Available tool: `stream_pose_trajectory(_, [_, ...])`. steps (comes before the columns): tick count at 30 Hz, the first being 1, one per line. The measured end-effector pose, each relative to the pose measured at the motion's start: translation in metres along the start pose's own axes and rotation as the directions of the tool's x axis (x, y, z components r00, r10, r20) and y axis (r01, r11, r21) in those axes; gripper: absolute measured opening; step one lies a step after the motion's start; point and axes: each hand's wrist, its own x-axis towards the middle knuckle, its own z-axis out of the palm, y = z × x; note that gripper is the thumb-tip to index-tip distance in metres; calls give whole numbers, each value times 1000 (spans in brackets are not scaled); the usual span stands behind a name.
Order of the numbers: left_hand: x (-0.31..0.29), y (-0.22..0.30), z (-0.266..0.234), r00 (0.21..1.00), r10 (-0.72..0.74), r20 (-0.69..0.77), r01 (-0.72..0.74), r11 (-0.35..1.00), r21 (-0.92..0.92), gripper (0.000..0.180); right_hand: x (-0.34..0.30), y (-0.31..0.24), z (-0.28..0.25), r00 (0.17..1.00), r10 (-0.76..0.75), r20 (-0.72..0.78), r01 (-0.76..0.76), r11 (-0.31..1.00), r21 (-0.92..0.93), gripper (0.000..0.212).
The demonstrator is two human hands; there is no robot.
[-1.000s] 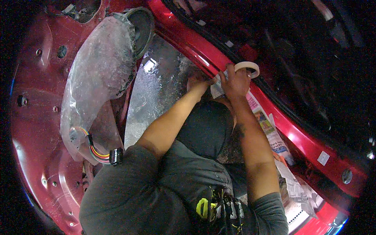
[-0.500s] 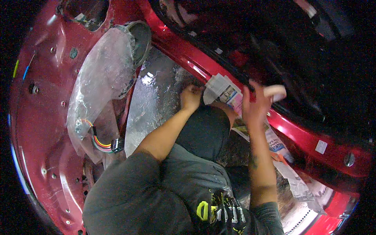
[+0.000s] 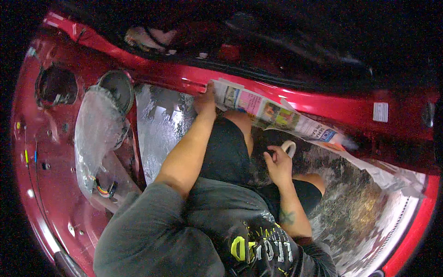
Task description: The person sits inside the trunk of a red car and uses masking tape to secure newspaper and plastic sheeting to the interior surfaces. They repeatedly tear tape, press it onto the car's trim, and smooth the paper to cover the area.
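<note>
Left hand (image 3: 206, 102): touching the newspaper's (image 3: 277, 114) end, probably steadying it; I'm not seeing whether it's gripping.
Right hand (image 3: 279, 169): holding the tape roll (image 3: 293, 147) in curled fingers, presumably supporting it.
Newspaper: lying along the red sill (image 3: 332, 108).

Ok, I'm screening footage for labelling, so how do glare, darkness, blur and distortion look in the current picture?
Head view: bright glare patches on the shiny grey floor and a highlight on the glossy red metal sill; head view: the dark cabin interior is near-black and grainy; head view: the multicoloured printed newspaper strip smears near its right end; head view: edges curve toward black corners.
</note>
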Motion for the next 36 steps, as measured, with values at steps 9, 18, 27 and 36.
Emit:
stream_pose_trajectory(9, [14, 17, -39, 739, -325, 591, 465, 880, -98, 102, -20, -28, 11, 991, 130, 38, -124, 983, -138, 21])
stream_pose_trajectory(18, [-74, 87, -144, 866, -371, 335, 236, 894, 380, 91, -137, -166, -130, 999, 6, 54, 4, 980, -198, 29])
stream_pose_trajectory(27, [-112, 160, -259, 457, -162, 875, -851, 206, 483, 75, -164, -381, -313, 997, 76, 9, -76, 996, 39, 31])
stream_pose_trajectory(36, [-159, 340, -222, 709, 6, 705, -462, 760, 457, 49, -100, -570, -681, 335, -749, -572, 360, 663, -657, 37])
